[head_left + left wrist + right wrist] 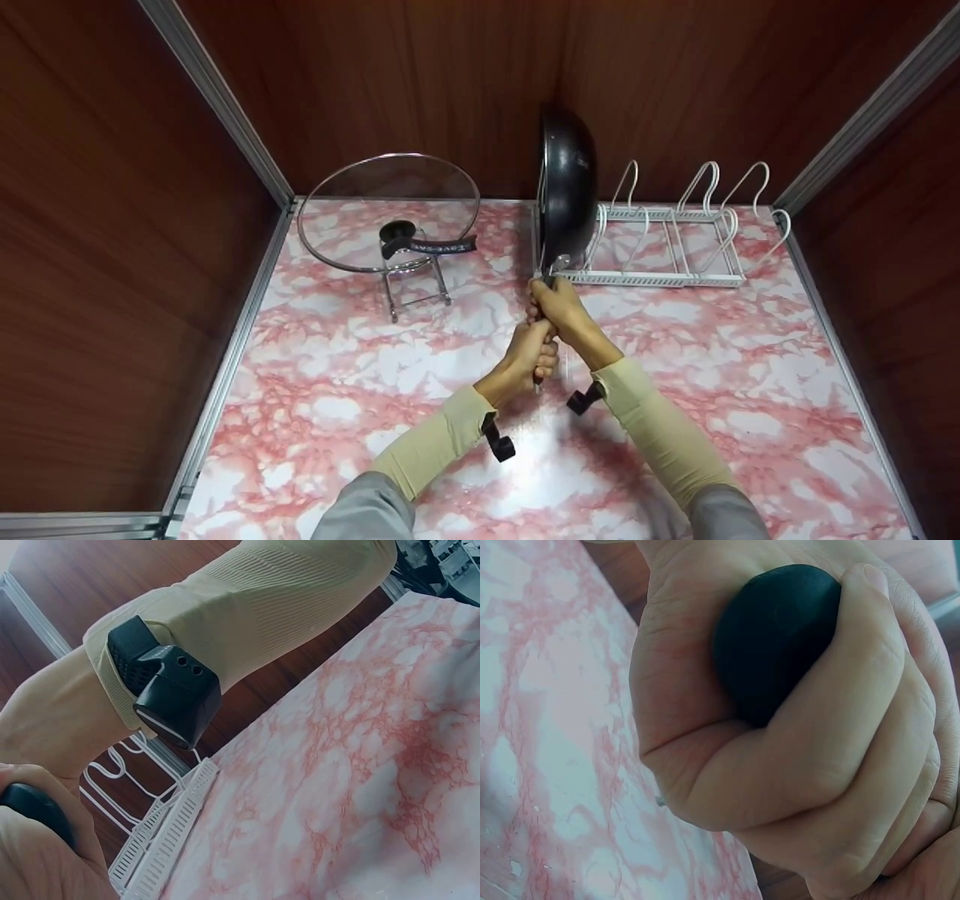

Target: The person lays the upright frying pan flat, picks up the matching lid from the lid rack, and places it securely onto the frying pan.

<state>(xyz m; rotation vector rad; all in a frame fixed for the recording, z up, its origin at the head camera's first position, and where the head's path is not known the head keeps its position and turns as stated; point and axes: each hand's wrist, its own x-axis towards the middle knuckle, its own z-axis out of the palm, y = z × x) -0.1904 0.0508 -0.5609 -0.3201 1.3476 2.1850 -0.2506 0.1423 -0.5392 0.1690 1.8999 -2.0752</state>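
A black frying pan [574, 187] is held up on edge, its rounded underside toward the right. My right hand [564, 309] grips its handle close to the pan body. Lower on the same handle, my left hand [529, 351] holds on with curled fingers. The dark handle end [776, 641] shows inside a closed fist in the right wrist view. At the pan's right stands a white wire rack [652, 280] with looped dividers, also visible in the left wrist view. The pan hides the rack's left end; whether they touch, I cannot tell.
To the left, a glass lid [345, 202] with a dark handle [439, 246] leans on a small metal stand [442, 283]. A pink-and-white marbled tabletop [337, 360] lies below. Brown wood panels [375, 75] with metal edging enclose the back and both sides.
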